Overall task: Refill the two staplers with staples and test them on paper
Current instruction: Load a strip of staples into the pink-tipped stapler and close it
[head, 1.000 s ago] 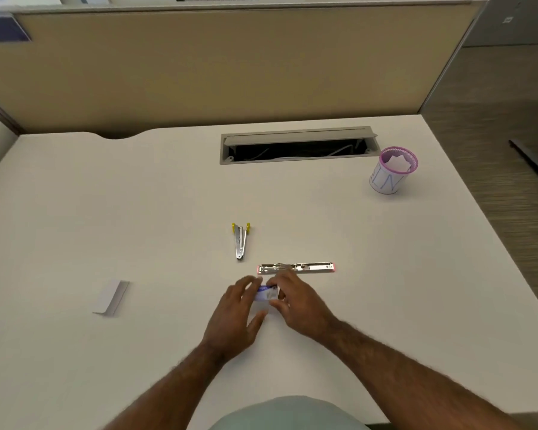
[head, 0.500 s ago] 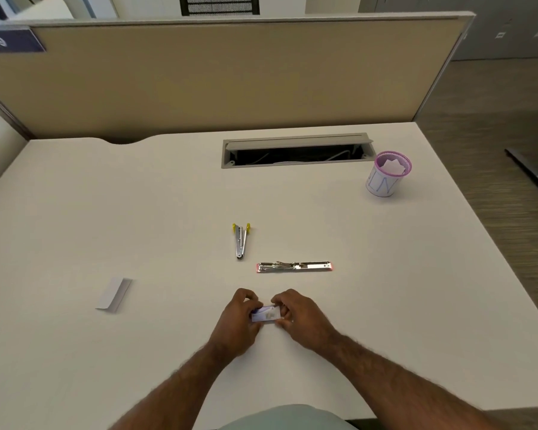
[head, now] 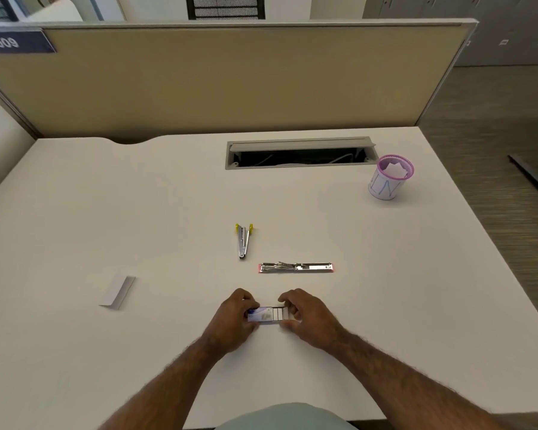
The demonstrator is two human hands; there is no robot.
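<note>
A: Our left hand (head: 235, 318) pinches the sleeve of the small white-and-blue cardboard staple box (head: 261, 315); our right hand (head: 305, 315) grips its inner tray (head: 280, 315), now drawn halfway out where it sat shut a moment ago

B: So the staples are reachable. The yellow-tipped metal stapler (head: 244, 242) and the pink-edged metal stapler (head: 296, 267) lie open on the white counter (head: 385, 274), unfilled; the folded white paper (head: 117, 291) waits well left

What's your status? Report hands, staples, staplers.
Left hand and right hand sliding staple box open. Both staplers open, unloaded. Nothing blocking.
</note>
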